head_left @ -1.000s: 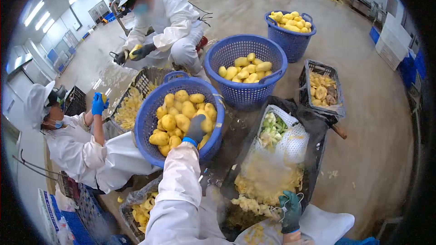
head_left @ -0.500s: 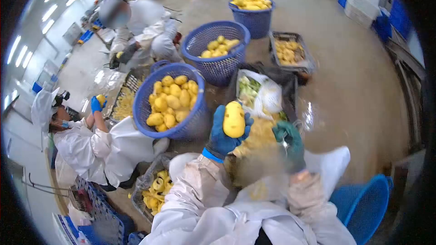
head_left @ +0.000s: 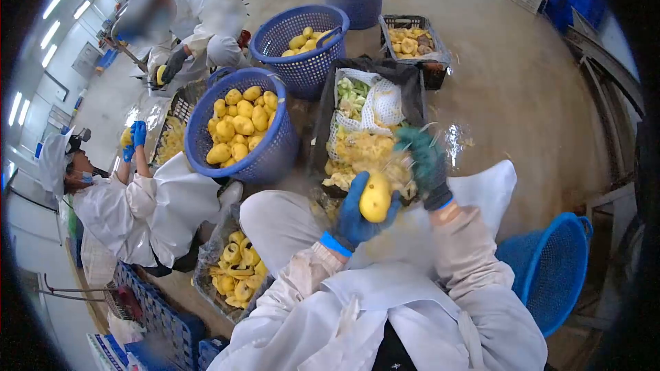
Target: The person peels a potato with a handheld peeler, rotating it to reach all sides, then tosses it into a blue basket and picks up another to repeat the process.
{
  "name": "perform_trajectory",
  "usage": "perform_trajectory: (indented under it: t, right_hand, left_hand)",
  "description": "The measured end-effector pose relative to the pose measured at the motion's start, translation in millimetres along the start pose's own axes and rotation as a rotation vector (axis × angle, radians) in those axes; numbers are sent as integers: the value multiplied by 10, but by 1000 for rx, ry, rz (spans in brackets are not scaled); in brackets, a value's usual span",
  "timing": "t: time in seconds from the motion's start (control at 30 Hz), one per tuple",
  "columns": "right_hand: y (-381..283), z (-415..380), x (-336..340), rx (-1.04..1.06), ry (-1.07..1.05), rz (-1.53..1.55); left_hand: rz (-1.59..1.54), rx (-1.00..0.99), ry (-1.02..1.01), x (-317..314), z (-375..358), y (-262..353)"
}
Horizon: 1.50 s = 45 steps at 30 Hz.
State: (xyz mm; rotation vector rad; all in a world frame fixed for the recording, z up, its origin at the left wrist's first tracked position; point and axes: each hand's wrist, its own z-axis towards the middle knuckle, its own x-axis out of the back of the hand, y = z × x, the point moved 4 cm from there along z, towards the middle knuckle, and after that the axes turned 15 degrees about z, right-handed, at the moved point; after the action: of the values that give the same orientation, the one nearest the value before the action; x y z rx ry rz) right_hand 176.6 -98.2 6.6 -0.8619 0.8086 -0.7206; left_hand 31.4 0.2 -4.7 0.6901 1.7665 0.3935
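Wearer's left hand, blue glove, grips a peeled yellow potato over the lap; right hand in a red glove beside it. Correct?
Not quite. In the head view the right hand wears a dark green glove, not red. The left hand, in its blue glove, does grip the potato over the lap.

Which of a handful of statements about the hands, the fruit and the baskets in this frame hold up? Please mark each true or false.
1. The left hand, in a blue glove, holds a yellow fruit. True.
2. The right hand is bare. False: it wears a dark green glove and is blurred, so what it holds cannot be told.
3. The nearest blue basket is empty. False: it is full of yellow fruit.
4. A black crate ahead of the hands holds peelings and a white mesh bag. True.
5. A person at the left lifts a hand in a blue glove. True.
6. No basket stands to the right. False: a blue basket sits there.
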Motion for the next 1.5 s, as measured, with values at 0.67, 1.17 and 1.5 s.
perform_trajectory:
  t: [0.67,1.17,1.5]
  right_hand:
    - [205,-56,336,-89,175,-31]
    - [86,-163,113,-208,24,134]
    - [278,-35,447,-217,383,265]
  left_hand:
    - [1507,-906,143,98,-110,4]
    - [957,-394,105,591,228,-246]
    - [-102,80,-121,304,2,-175]
